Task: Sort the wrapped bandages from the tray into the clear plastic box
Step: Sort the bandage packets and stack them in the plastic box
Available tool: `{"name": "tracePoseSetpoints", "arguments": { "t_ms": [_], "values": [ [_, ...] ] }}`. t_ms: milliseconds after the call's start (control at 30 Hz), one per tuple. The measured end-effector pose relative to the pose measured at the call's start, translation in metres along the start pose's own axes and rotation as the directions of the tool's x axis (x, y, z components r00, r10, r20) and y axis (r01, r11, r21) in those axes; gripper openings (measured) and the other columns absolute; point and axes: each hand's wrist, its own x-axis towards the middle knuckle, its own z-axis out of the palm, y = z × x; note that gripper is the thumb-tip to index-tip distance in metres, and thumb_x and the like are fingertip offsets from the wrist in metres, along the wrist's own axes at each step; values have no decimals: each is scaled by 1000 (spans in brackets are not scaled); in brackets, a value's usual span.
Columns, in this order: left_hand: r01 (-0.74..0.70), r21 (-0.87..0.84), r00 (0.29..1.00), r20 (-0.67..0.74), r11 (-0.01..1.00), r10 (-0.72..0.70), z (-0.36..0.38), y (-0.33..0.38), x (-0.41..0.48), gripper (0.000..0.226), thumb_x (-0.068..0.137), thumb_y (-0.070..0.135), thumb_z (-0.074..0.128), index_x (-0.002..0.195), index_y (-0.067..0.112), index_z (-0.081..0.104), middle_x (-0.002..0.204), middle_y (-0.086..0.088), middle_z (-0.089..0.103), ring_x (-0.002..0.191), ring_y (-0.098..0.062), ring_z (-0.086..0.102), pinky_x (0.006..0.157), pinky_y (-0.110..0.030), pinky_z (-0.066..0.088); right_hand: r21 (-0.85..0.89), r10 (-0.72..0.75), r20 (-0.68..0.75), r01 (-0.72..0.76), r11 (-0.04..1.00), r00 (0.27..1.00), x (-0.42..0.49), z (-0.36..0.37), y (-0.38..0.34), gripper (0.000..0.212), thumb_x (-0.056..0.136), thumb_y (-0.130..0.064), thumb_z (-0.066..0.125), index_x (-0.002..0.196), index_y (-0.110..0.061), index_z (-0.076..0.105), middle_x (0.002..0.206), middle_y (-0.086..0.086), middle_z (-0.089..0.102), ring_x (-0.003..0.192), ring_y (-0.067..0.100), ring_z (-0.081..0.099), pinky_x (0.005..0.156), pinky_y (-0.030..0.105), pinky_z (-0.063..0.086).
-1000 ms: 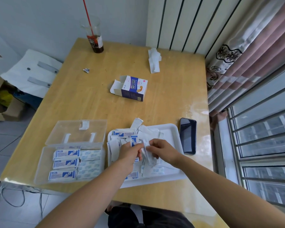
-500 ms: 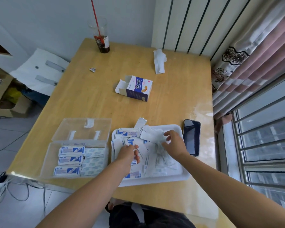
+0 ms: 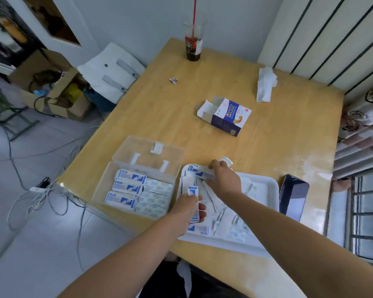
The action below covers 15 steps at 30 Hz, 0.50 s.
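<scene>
A white tray [image 3: 267, 186] near the table's front edge holds a loose heap of wrapped bandages [image 3: 228, 224], white with blue print. My left hand [image 3: 190, 208] is over the tray's left side and grips a small stack of bandages upright in its fingers. My right hand [image 3: 223, 179] reaches to the tray's far left corner, fingers curled down onto the bandages there; whether it pinches one is hidden. Left of the tray lies the clear plastic box [image 3: 101, 190], lid [image 3: 151, 151] folded back, with rows of bandages [image 3: 129, 188] stacked inside.
A black phone [image 3: 293, 195] lies right of the tray. Farther back are an opened bandage carton [image 3: 226, 116], a crumpled tissue [image 3: 265, 83], a small wrapper scrap [image 3: 173, 80] and a drink cup with a red straw [image 3: 193, 43]. Window bars and curtain stand at the right.
My right hand moved from the tray's right back part to its far left corner. My left hand keeps its stack of bandages. The camera turned left.
</scene>
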Motion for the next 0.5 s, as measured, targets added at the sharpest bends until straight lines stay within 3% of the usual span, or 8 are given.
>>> {"name": "tracePoseSetpoints", "arguments": {
  "t_ms": [133, 400, 500],
  "values": [
    [10, -21, 1000, -1, 1000, -10, -1, 2, 4, 22, 99, 13, 37, 93, 9, 57, 74, -10, 58, 60, -20, 55, 55, -29, 50, -134, -39, -54, 32, 990, 998, 6, 1, 0, 41, 86, -34, 67, 116, -13, 48, 112, 6, 49, 83, 28, 60, 56, 31, 41],
    [6, -13, 1000, -23, 1000, -7, -2, 6, 16, 23, 101, 12, 34, 89, 10, 54, 74, -10, 57, 61, -21, 54, 58, -30, 48, -147, -103, -51, 95, 985, 993, 8, 1, -5, 35, 88, -31, 62, 115, -13, 48, 108, 5, 59, 89, 25, 61, 59, 29, 38],
    [10, -1, 999, -39, 1000, -10, 0, 7, 21, 19, 101, 13, 35, 96, 9, 53, 76, -11, 59, 62, -21, 56, 60, -32, 49, -135, -95, -28, 90, 987, 995, 9, 5, -4, 35, 88, -32, 63, 113, -13, 48, 104, 6, 60, 87, 25, 61, 58, 29, 39]
  ]
}}
